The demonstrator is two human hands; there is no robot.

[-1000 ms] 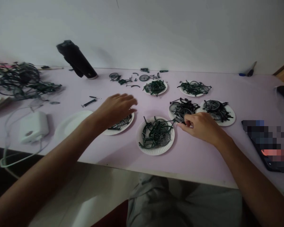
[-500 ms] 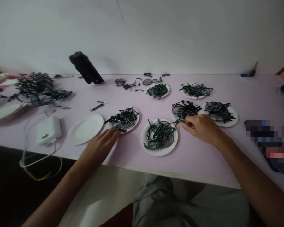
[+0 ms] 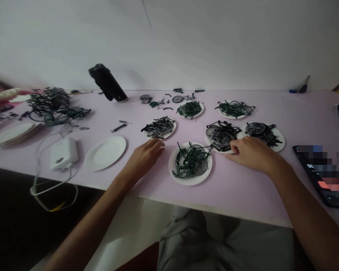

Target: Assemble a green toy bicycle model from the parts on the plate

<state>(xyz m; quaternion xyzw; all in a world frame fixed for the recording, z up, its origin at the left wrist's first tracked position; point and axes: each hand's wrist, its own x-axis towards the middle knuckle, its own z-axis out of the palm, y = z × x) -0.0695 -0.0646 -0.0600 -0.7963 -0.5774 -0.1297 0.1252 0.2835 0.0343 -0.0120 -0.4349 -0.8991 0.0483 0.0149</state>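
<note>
My left hand (image 3: 147, 156) is at the near rim of a paper plate (image 3: 173, 134) heaped with black toy bicycle parts (image 3: 159, 128). Its fingers are bent together on the rim, their tips partly hidden. My right hand (image 3: 247, 152) has curled fingers at the near right rim of another paper plate (image 3: 224, 151), which holds black wheels and frames (image 3: 223, 134); the grip is partly hidden. Between the hands lies a paper plate (image 3: 183, 181) of tangled dark green bicycle parts (image 3: 192, 160). A further plate (image 3: 279, 140) with black parts (image 3: 261, 133) adjoins the right one.
Farther back are two plates of green parts (image 3: 190, 109) (image 3: 235, 108) and loose bicycle pieces (image 3: 156, 102). On the left are a bare plate (image 3: 106, 153), a white adapter (image 3: 63, 154) with cables, stacked plates (image 3: 15, 135) and assembled bicycles (image 3: 52, 103). A black bottle-like object (image 3: 109, 82) leans; a phone (image 3: 322, 177) lies right.
The left plate of black parts has slid away from me and to the right along with my left hand. My right hand has shifted right along its plate.
</note>
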